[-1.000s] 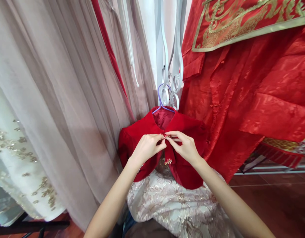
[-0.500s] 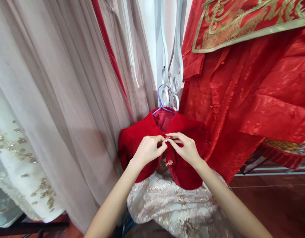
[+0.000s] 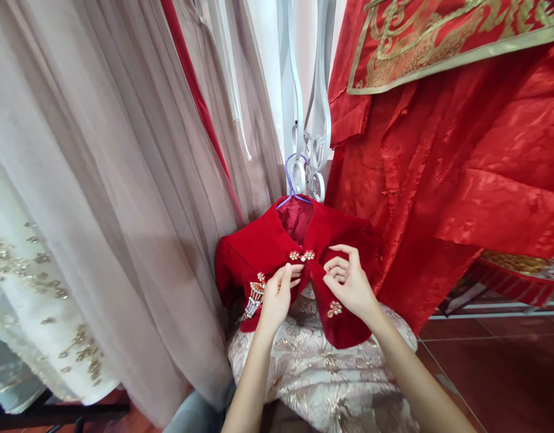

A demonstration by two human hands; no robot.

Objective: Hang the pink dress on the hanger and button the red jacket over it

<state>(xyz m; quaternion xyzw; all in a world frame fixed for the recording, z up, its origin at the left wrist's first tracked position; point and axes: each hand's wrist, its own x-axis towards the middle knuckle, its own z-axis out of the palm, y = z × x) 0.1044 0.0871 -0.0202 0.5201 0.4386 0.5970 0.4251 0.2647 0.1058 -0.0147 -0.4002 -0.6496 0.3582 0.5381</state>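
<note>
A short red velvet jacket [image 3: 259, 240] hangs on a purple hanger [image 3: 291, 174]. At its neck a jewelled flower clasp [image 3: 303, 257] joins the two fronts, with a pearl in the middle. Just below the clasp, my left hand [image 3: 279, 293] has thumb and fingers closed at the edge of the left front. My right hand [image 3: 353, 284] pinches the edge of the right front, fingers curled. Lower on that front sits another flower ornament [image 3: 334, 309]. A beaded, tasselled ornament [image 3: 255, 294] shows beside my left wrist.
Pale, shimmering brocade fabric [image 3: 313, 367] lies beneath the jacket. Greyish-pink tulle [image 3: 137, 210] hangs at left, beside a white beaded gown [image 3: 38, 313]. Red satin garments [image 3: 421, 180] with gold embroidery hang at right. A white scrolled metal frame [image 3: 321, 120] stands behind, over red floor tiles [image 3: 497, 367].
Both hands have come off the neck clasp, which now shows fastened. They have moved lower and apart onto the front edges, and the right front is pulled outward. The tasselled ornament has come into view.
</note>
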